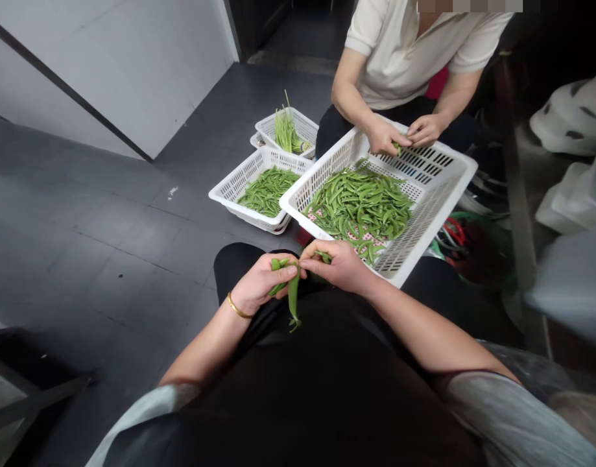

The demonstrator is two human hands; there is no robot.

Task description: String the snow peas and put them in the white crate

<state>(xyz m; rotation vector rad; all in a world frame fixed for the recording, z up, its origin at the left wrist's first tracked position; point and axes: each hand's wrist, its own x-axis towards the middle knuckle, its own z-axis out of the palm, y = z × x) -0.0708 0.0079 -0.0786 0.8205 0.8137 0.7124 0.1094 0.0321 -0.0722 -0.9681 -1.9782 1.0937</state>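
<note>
My left hand (270, 280), with a gold bracelet at the wrist, is closed around several green snow peas. One snow pea (293, 298) hangs down from its thumb and fingers, stem end lowest. Touching it at the top is my right hand (335, 264), thumb and forefinger pinched on the pod's upper end. More green pods (323, 257) show within the curled fingers of that hand. Just beyond my hands, a large white slotted basket (436, 224) holds a heap of snow peas (363, 201) over a pink patterned sheet.
Opposite me a person in a cream shirt (395, 58) handles a pod over the basket. Left of it stand a smaller white basket (224, 192) of snow peas (268, 191) and another basket (310, 123) with long green stalks (286, 131). White containers (572, 194) line the right side.
</note>
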